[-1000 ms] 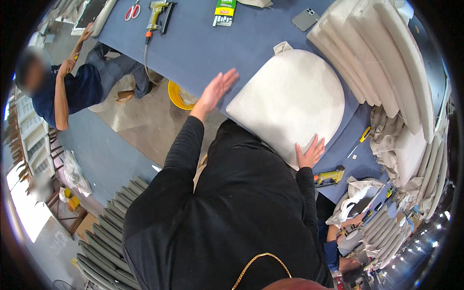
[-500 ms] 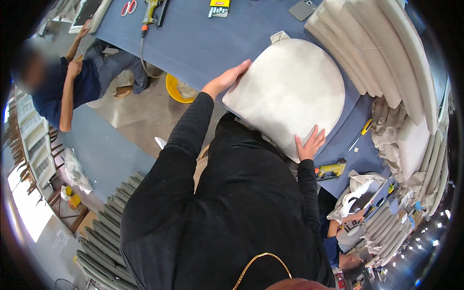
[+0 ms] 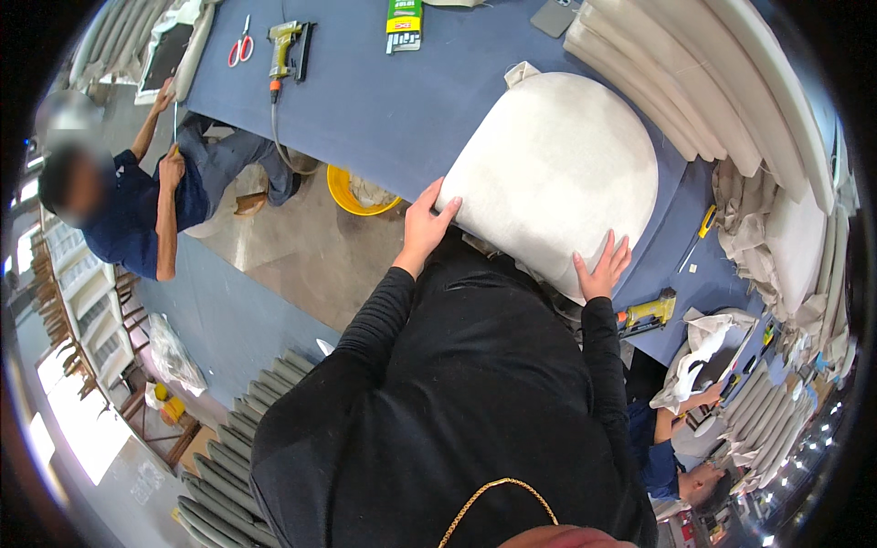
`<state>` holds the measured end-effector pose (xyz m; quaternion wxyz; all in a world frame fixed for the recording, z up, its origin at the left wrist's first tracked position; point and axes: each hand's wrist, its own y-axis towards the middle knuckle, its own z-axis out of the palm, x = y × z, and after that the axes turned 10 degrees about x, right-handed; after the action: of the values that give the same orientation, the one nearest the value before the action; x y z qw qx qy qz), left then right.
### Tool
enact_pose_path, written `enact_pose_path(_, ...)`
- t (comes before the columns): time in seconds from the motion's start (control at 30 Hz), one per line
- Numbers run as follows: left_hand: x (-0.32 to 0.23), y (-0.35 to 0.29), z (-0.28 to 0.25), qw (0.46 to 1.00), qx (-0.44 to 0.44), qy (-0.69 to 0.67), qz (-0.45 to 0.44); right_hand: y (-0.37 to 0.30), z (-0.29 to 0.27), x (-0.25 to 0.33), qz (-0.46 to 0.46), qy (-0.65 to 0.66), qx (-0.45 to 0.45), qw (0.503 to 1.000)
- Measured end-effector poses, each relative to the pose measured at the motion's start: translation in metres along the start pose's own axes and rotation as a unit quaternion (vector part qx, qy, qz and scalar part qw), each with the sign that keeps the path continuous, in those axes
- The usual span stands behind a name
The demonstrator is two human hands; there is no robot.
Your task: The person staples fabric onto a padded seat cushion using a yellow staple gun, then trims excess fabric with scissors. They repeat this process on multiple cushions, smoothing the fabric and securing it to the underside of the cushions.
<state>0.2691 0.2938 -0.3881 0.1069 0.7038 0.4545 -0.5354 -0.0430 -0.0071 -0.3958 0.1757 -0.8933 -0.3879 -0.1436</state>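
Note:
A cream fabric seat cushion [image 3: 557,173], rounded at its far side, lies on the blue-grey table in front of me. A small fabric tab [image 3: 522,75] sticks out at its far left. My left hand [image 3: 426,226] grips the near left corner, thumb and fingers around the edge. On the near right part of the cushion rests my right hand [image 3: 603,270], open with its fingers spread over the top. Whatever lies beneath the cushion is hidden. A yellow-green staple gun [image 3: 650,312] is close to my right hand.
Cream padded pieces [image 3: 658,82] are stacked at the right, near a yellow-handled screwdriver [image 3: 699,236]. Another staple gun [image 3: 286,55], red-handled scissors [image 3: 241,49] and a staple box [image 3: 404,26] lie on the far table. A yellow bucket [image 3: 336,194] stands below. Co-workers are at left and lower right.
My left hand has slid nearer along the cushion's left side to its near corner. The right hand stays on the near right part. The whole view has shifted slightly.

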Motion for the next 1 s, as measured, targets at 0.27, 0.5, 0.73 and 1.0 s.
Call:
enact_pose_path(0.27,-0.025,0.116,-0.035,0.993,-0.020,0.062,0.099,0.000,-0.002,0.006,0.025,0.014,0.009,1.000)
enact_pose_path(0.5,-0.044,0.149,0.016,0.972,0.212,0.096,0.022,0.002,-0.003,0.006,0.019,-0.007,0.003,1.000)
enact_pose_path(0.73,-0.032,0.095,0.020,0.986,0.088,0.138,0.026,0.005,0.006,-0.049,0.217,0.408,-0.068,0.884)
enact_pose_path(1.0,0.033,-0.008,0.009,0.989,-0.053,-0.082,-0.108,0.003,-0.126,0.007,0.160,0.576,0.031,0.801)
